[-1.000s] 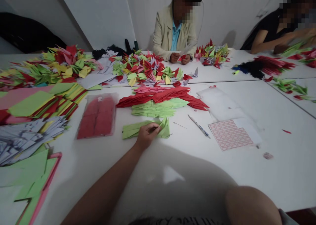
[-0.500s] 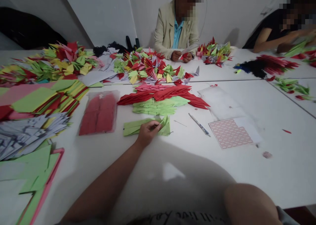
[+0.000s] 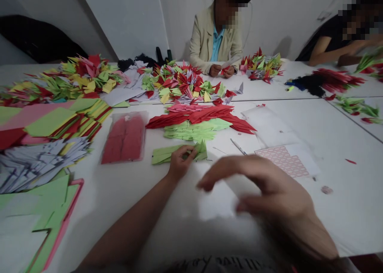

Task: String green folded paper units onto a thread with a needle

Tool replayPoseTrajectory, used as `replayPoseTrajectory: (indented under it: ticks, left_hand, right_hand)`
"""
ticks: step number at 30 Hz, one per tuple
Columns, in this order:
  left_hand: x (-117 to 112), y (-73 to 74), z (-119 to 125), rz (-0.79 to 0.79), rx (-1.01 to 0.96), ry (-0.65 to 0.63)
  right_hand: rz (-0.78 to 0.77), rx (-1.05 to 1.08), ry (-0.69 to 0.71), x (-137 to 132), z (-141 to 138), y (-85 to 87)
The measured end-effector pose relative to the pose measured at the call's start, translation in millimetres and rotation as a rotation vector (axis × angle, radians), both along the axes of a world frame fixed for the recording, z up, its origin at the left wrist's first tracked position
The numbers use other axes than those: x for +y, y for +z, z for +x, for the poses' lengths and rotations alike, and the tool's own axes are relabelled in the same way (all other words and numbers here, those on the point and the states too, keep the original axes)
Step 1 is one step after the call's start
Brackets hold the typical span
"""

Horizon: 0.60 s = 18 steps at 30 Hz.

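My left hand (image 3: pixel 181 161) rests on a folded light green paper (image 3: pixel 167 155), pinching it near a raised green point at its right end. My right hand (image 3: pixel 260 189) hangs blurred above the white table (image 3: pixel 344 201), fingers curved and apart, holding nothing I can see. It partly hides a ballpoint pen (image 3: pixel 238 146) and a pink-printed label sheet (image 3: pixel 283 163). Beyond my left hand lie a stack of green paper pieces (image 3: pixel 191 131) and a spread of red folded pieces (image 3: pixel 203 115).
A plastic bag of red paper (image 3: pixel 125 138) lies left of my hands, beside stacks of coloured paper (image 3: pixel 68 123). Heaps of folded paper shapes (image 3: pixel 179 83) fill the far table. A seated person's hands (image 3: pixel 221 70) hold paper there. Another person works at the right.
My right hand has risen from the bottom right edge and moved over the table, covering part of the pen and label sheet. My left hand stays on the green paper.
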State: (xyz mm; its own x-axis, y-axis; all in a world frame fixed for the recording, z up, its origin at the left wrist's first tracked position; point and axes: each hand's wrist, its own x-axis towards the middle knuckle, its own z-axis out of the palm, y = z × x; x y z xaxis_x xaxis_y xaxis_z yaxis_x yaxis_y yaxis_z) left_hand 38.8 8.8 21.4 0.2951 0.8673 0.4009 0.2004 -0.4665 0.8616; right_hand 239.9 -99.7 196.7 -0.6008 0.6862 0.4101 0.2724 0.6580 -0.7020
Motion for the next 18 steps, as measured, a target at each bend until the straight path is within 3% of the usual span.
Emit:
replayPoseTrajectory:
  ticks: [3, 5, 10, 18]
  left_hand:
    - [0, 0.6, 0, 0.095, -0.008, 0.031]
    - [0, 1.5, 0, 0.213, 0.016, 0.054]
    - [-2, 3.9, 1, 0.434, 0.114, 0.044]
    - [-3, 3.1, 2, 0.469, 0.116, 0.017]
  right_hand:
    - [0.135, -0.344, -0.412, 29, 3, -28.8]
    - [0.182, -0.568, -0.578, 45, 5, -48.5]
    - [0.15, -0.652, -0.435, 60, 1, -72.5]
    - [0.254, -0.772, -0.431, 61, -12, -78.4]
